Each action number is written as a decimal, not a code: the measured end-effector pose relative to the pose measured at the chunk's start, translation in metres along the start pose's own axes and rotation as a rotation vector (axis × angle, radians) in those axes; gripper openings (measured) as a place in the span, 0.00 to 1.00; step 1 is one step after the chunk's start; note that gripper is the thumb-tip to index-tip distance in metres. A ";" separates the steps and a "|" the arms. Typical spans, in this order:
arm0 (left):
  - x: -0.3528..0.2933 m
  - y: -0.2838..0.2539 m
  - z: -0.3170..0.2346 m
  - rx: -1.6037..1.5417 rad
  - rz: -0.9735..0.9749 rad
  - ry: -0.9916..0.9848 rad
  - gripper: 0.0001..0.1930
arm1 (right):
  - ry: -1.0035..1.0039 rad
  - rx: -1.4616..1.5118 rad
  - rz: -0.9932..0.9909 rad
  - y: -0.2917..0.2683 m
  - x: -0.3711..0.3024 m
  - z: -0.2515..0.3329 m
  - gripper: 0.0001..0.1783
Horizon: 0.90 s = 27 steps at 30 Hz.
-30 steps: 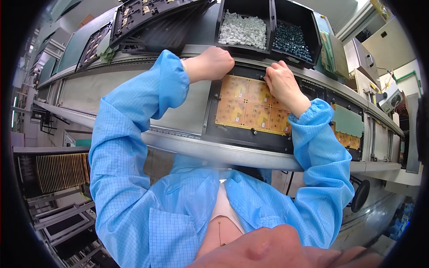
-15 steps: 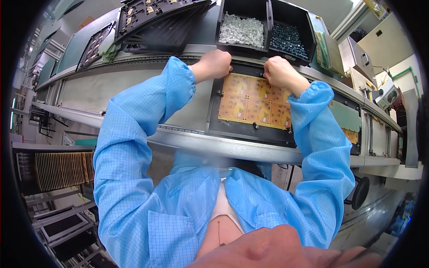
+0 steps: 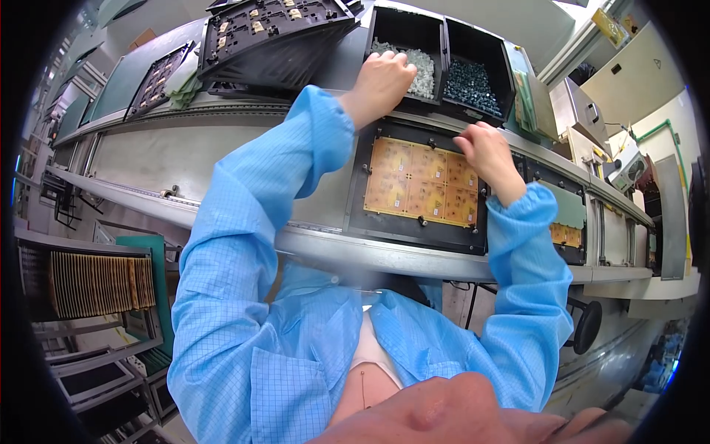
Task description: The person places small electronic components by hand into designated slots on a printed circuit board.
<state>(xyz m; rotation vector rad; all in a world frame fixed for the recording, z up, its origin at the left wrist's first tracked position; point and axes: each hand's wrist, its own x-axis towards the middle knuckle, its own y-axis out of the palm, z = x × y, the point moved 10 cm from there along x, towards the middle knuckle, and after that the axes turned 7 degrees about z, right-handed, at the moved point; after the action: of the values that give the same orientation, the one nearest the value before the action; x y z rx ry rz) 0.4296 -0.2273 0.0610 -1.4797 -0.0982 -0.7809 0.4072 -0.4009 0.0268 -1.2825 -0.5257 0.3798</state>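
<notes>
My left hand [image 3: 381, 81] is over the near edge of a black bin of small white parts [image 3: 423, 74]; its fingers are curled and their tips hidden. Above the upper right part of a yellow-orange circuit board panel [image 3: 408, 177] is my right hand [image 3: 489, 154], fingers bent together toward the thumb. Anything either hand holds is too small or hidden to make out. The panel lies in a black carrier frame [image 3: 392, 224] with small dark clamps around its edge. Beside the white parts, a second black bin holds small dark blue-green parts [image 3: 472, 81].
The carrier rests on a metal conveyor rail [image 3: 384, 250]. Another carrier with a green sheet [image 3: 563, 205] sits to the right. Stacked black trays [image 3: 274, 37] lean at the back left. A rack of upright boards [image 3: 100, 285] stands at lower left.
My left hand has moved from the carrier's far edge up to the bin of white parts. My right hand has shifted slightly right and down, uncovering more of the panel's far edge.
</notes>
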 end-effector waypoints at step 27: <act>-0.005 -0.004 0.027 -0.979 0.348 -0.284 0.07 | -0.035 -0.067 -0.269 -0.044 0.059 -0.041 0.05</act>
<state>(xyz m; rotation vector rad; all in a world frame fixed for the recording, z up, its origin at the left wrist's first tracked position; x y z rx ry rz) 0.4343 -0.2001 0.0652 -2.4424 0.3739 -0.3105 0.4778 -0.4128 0.0711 -1.2520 -0.7359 0.1610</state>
